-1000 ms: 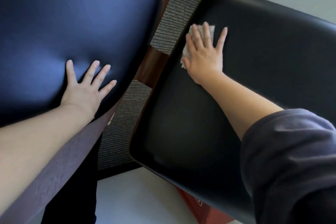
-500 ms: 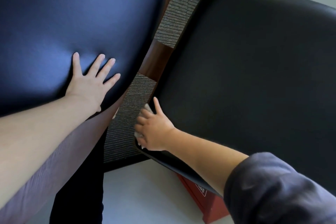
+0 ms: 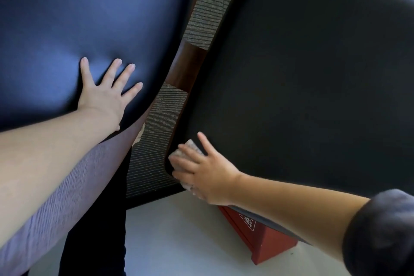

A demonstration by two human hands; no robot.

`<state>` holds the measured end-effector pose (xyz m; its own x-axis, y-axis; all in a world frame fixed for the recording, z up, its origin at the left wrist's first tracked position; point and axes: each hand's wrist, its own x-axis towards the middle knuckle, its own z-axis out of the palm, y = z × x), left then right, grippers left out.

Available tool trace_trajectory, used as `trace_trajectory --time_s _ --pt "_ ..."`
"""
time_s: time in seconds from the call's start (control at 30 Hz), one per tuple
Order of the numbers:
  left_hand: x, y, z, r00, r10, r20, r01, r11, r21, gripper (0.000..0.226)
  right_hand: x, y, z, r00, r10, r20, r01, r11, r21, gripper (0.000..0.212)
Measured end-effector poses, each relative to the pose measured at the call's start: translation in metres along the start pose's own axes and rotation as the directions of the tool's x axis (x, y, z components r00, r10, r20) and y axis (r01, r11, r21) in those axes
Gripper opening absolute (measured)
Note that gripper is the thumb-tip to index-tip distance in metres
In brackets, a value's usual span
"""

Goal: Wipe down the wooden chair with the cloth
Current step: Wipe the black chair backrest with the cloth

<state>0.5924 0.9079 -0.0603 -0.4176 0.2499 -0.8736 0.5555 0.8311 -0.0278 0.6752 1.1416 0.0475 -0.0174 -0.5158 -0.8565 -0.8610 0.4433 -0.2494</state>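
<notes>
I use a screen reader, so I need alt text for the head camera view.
A right hand presses a pale cloth onto the near corner of a black chair seat. The left hand rests flat on the padded dark backrest; a red box sits below the seat.

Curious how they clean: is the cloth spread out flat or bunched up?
Bunched up: the cloth peeks out as small crumpled lumps around the right hand pressing it.

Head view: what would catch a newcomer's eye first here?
The right hand presses a pale cloth onto the near corner of the black seat cushion, lower centre. At left, the left hand lies flat, fingers spread, on the blue-sheened padded backrest. A red box shows below the seat's near edge.
</notes>
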Motion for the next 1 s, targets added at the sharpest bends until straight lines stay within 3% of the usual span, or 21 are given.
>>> trace_trajectory --time_s 0.1,0.23,0.47,0.57,0.73,0.9,1.0 --pt "-0.002 0.001 -0.002 1.000 -0.002 0.009 0.002 1.000 0.005 0.114 -0.001 0.035 0.001 0.977 0.199 -0.072 -0.194 0.978 0.075 0.058" --pt "-0.002 0.000 -0.003 1.000 -0.010 0.024 0.010 1.000 0.005 0.113 0.008 0.109 -0.015 0.901 0.431 -0.053 -0.433 0.901 -0.034 0.059" --pt "-0.001 0.003 0.000 1.000 -0.022 0.020 0.022 1.000 0.002 0.111 -0.005 0.225 -0.051 0.660 0.718 -0.220 -0.749 0.649 -0.129 0.062" --pt "0.000 0.004 0.000 0.999 -0.030 0.016 0.030 1.000 0.002 0.110 -0.009 0.233 -0.054 0.613 0.747 -0.257 -0.788 0.600 -0.135 0.063" --pt "0.000 0.004 0.000 0.999 -0.025 0.022 0.024 1.000 0.011 0.113 -0.013 0.212 -0.042 0.598 0.762 -0.247 -0.795 0.603 -0.067 0.063" --pt "-0.007 -0.001 -0.002 1.000 -0.003 0.018 0.002 0.999 0.042 0.113 -0.033 0.179 -0.032 0.610 0.765 -0.206 -0.784 0.620 -0.017 0.062" --pt "-0.013 -0.012 0.007 0.998 -0.003 0.066 0.000 0.999 0.038 0.105 -0.040 0.146 -0.021 0.655 0.743 -0.137 -0.748 0.663 0.016 0.061"
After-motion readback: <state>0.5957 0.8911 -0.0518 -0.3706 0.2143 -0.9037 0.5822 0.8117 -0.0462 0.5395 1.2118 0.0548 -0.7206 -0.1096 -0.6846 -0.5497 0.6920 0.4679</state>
